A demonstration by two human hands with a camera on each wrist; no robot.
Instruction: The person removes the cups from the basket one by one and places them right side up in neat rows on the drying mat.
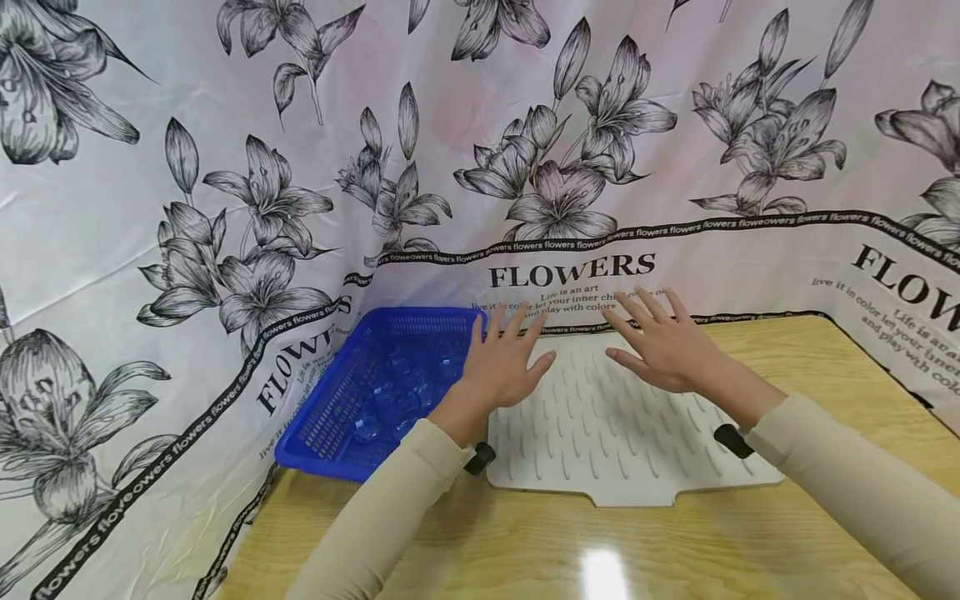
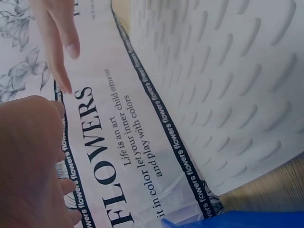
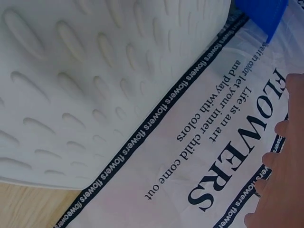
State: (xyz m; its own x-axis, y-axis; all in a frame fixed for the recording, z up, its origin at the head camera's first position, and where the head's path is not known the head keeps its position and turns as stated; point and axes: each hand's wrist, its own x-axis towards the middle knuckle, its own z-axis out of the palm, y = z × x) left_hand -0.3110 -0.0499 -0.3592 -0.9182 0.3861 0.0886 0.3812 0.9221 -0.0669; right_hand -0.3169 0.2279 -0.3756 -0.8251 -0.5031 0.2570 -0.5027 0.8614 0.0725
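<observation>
Both hands hover with spread fingers over the far part of a white ridged board (image 1: 600, 454) on the table. My left hand (image 1: 501, 367) is above the board's left side, close to the right rim of a blue plastic basket (image 1: 322, 446). Over the board's right side is my right hand (image 1: 663, 346). Neither hand holds anything. Inside the basket lie several clear, shiny objects (image 1: 405, 396), tinted blue by it; their kind cannot be told. The left wrist view shows the left hand (image 2: 28, 161) at the left edge, and the right wrist view shows the right hand (image 3: 280, 171) at the right.
A light wooden table (image 1: 517, 550) carries the board and the basket. White cloth (image 1: 420, 108) printed with black flowers and lettering hangs behind and at both sides, meeting the table's edges. Dark bands (image 1: 733, 442) sit at the wrists.
</observation>
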